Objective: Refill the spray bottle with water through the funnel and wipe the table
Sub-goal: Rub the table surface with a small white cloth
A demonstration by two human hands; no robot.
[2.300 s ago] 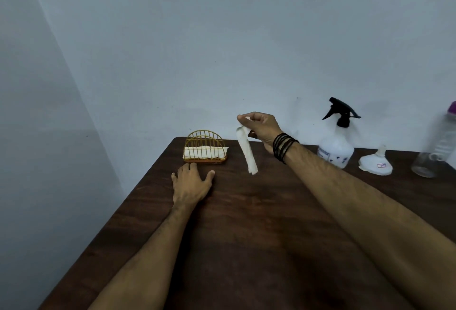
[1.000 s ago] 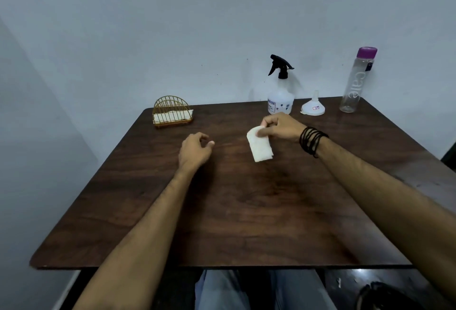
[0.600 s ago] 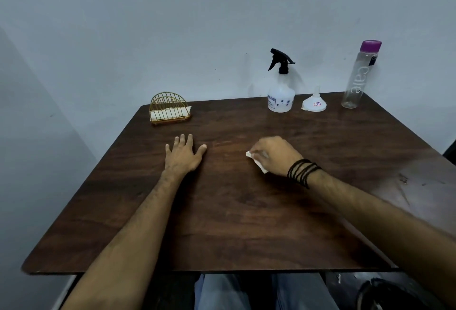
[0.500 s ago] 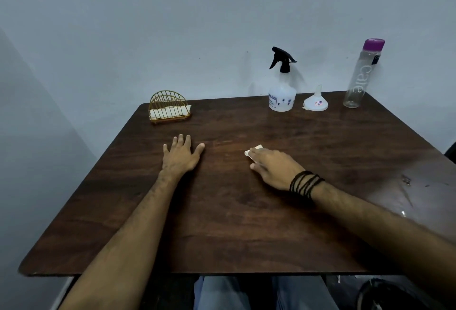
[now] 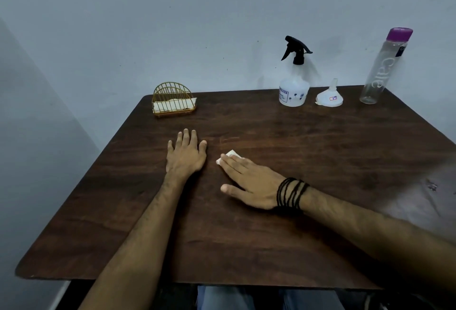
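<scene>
Right hand (image 5: 249,182) lies flat, fingers straight, pressing a folded tissue (image 5: 229,155) onto mid-table (image 5: 320,186) — wiping posture. Left hand (image 5: 185,154) rests spread, holding nothing — probably bracing.

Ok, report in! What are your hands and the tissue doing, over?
Left hand flat on table, open. Right hand pressing tissue flat under straight fingers. Wiping path clear; bottle and funnel at far edge.
</scene>
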